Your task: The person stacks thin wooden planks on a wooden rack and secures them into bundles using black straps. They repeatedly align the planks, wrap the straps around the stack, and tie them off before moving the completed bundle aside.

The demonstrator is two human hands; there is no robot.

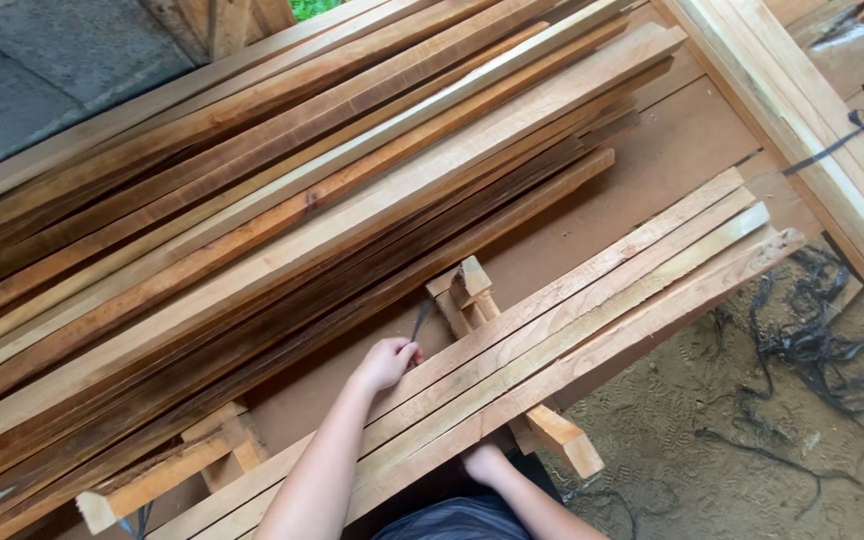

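Several pale wooden slats [572, 300] lie side by side on a brown board [652, 170], resting across a short wooden cross piece [564, 438]. My left hand [385, 363] sits on the far side of the slats with its fingers closed on a thin dark stick-like tool [420, 320], its tip pointing at the board. A small wooden block [468, 284] stands just right of that tool. My right hand [483, 463] grips the near edge of the nearest slat, its fingers tucked under the wood and hidden.
A big pile of long reddish and dark planks [252, 200] fills the left and middle. Thick pale timbers [802, 110] bound by a black strap [837, 145] lie at the right. Loose black straps [812, 350] litter the dirt floor.
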